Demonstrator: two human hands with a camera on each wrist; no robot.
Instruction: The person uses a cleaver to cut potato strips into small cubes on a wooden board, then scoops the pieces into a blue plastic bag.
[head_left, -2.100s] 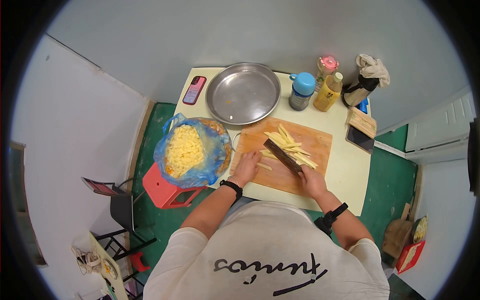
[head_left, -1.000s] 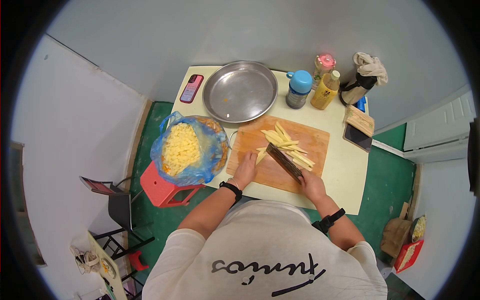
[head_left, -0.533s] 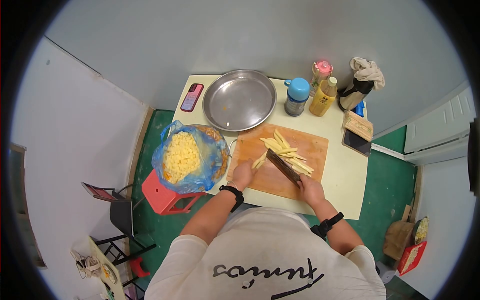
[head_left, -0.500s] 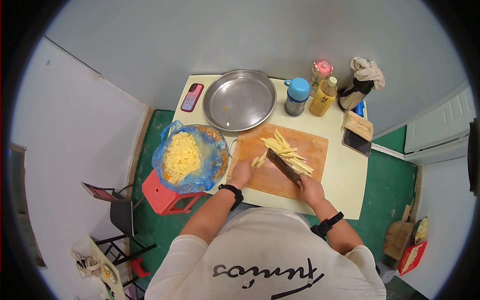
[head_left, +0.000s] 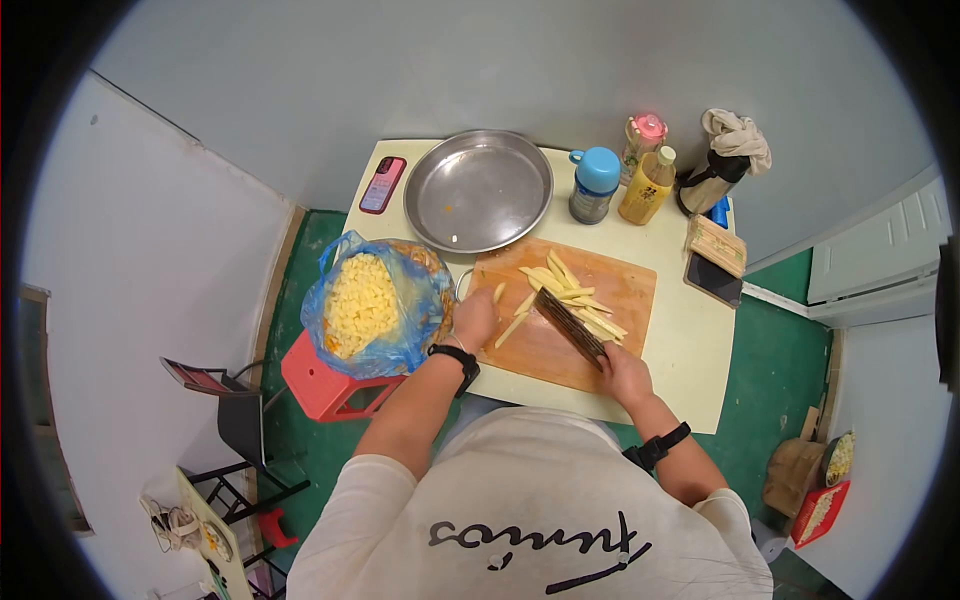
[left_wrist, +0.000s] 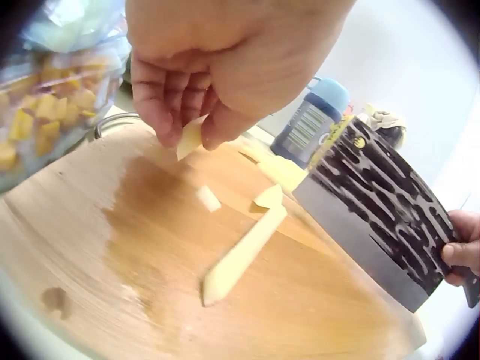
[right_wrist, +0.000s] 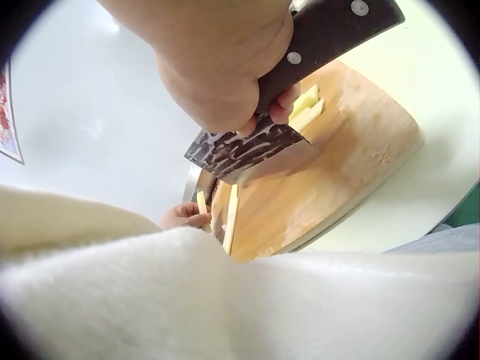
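My left hand [head_left: 475, 318] is over the left edge of the wooden cutting board [head_left: 565, 368]. In the left wrist view its thumb and fingers pinch a pale yellow potato strip [left_wrist: 193, 139]. Another strip [left_wrist: 244, 259] lies alone on the board below, beside small offcuts [left_wrist: 208, 199]. My right hand [head_left: 626, 375] grips the dark handle [right_wrist: 322, 45] of a cleaver [left_wrist: 375, 217] with a black-patterned blade. The blade stands on edge over the board, tilted, between the lone strip and a loose pile of potato strips [head_left: 565, 275].
A blue plastic bag [head_left: 405, 335] of diced yellow pieces stands left of the board. Behind lies a round metal tray [head_left: 480, 190], with a phone [head_left: 382, 185] beside it. A blue-capped flask [head_left: 594, 185], a yellow drink bottle [head_left: 648, 188] and a thermos [head_left: 712, 185] line the back right.
My left hand has moved left, away from the cleaver, with a potato strip in its fingers. A lone strip now lies apart from the pile. The cleaver has barely moved.
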